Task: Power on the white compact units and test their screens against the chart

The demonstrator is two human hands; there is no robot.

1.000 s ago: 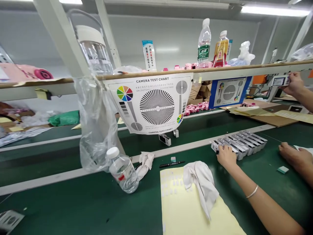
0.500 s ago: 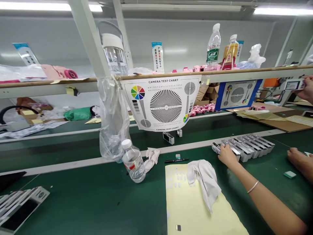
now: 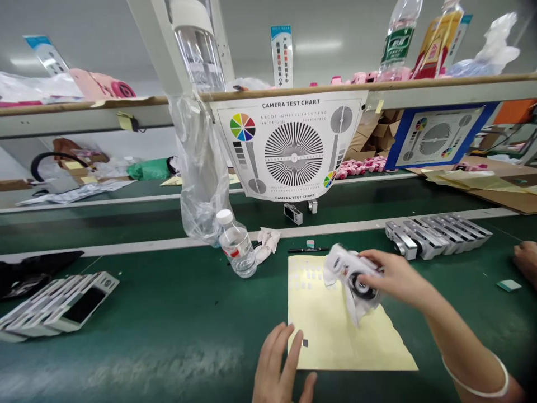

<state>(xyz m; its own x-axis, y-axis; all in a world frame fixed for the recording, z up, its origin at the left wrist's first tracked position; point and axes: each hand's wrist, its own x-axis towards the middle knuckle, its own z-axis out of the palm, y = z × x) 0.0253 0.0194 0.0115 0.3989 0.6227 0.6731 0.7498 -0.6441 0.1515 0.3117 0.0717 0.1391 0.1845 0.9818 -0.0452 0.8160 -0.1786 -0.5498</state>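
Observation:
My right hand, a bracelet on its wrist, is closed on a small white camera whose dark lens shows. It holds the camera just above a white cloth on a pale yellow sheet. My left hand lies open at the sheet's near left edge, fingers spread, next to a small dark square. A row of several grey-white cameras stands to the right on the green bench.
A water bottle, a crumpled rag and a pen lie beyond the sheet. A camera test chart and a plastic bag hang from the shelf. Flat devices are stacked at left. Another person's hand shows at right.
My right hand has left the row of cameras and come back over the yellow sheet with one camera in it. My left hand has come into view at the sheet's edge. The view tilted down.

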